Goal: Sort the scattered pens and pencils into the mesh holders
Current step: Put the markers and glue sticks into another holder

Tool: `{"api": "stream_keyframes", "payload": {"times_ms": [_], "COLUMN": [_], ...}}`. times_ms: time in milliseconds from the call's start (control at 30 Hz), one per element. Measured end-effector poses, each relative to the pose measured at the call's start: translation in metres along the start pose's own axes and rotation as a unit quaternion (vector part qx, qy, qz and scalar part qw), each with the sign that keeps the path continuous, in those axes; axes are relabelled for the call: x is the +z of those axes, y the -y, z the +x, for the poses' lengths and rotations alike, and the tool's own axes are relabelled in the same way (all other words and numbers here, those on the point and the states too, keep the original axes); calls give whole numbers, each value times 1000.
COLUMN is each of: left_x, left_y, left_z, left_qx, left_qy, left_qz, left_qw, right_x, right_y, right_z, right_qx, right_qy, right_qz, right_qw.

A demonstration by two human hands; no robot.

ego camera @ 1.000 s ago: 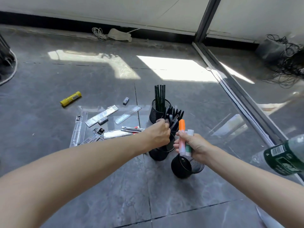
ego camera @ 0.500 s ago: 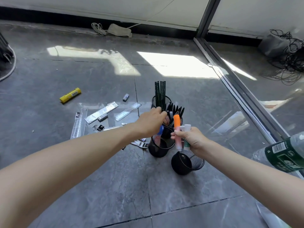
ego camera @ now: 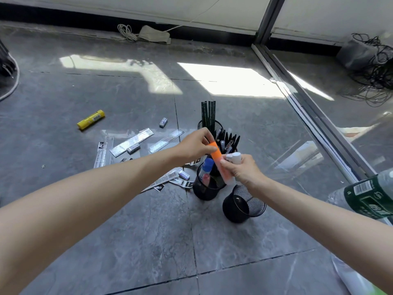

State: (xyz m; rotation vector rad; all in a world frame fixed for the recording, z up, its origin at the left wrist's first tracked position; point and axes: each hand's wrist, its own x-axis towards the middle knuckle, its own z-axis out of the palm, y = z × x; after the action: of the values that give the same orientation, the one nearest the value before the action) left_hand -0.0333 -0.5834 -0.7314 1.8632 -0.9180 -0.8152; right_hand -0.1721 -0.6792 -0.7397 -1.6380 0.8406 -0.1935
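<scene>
While both hands share one orange marker, the drop into a holder is not yet made.

Left hand (ego camera: 194, 146) pinches the cap end of the orange marker (ego camera: 215, 155); right hand (ego camera: 244, 172) is wrapped round its lower barrel, and round a white marker (ego camera: 235, 157) too. Both markers hang in the air above the near holder (ego camera: 202, 192), which has a blue-capped and a pink one in it, and beside it stands a holder (ego camera: 230, 211) that looks empty. Behind stand the pens (ego camera: 230, 139) and pencils (ego camera: 208, 113), each lot in its own holder. It reads as a hand-over mid-sort. Next, I'd say, one hand lets go and the other lowers the orange marker upright through a rim, clear of the caps. A yellow stick (ego camera: 91, 119) and packets (ego camera: 131, 142) lie loose on the floor (ego camera: 127, 231).
</scene>
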Motion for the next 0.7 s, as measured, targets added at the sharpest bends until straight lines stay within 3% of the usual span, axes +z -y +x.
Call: {"api": "stream_keyframes", "payload": {"times_ms": [200, 300, 433, 600, 700], "left_x": [6, 5, 8, 26, 23], "left_y": [-1, -4, -9, 5, 10], "left_z": [-3, -3, -6, -8, -5], "left_qx": [27, 54, 105, 97, 98], "left_qy": [-56, -74, -29, -6, -19], "left_qz": [19, 22, 134, 255, 255], "left_qw": [998, 996, 985, 962, 962], "right_x": [-1, -4, -4, 4, 9], "right_y": [-10, -10, -7, -1, 5], "right_z": [17, 19, 18, 19, 16], "right_qx": [1, 17, 57, 92, 95], "right_qy": [-145, -136, -94, -70, -60], "right_qz": [-62, -74, -57, -22, -13], "right_qw": [987, 988, 992, 993, 994]}}
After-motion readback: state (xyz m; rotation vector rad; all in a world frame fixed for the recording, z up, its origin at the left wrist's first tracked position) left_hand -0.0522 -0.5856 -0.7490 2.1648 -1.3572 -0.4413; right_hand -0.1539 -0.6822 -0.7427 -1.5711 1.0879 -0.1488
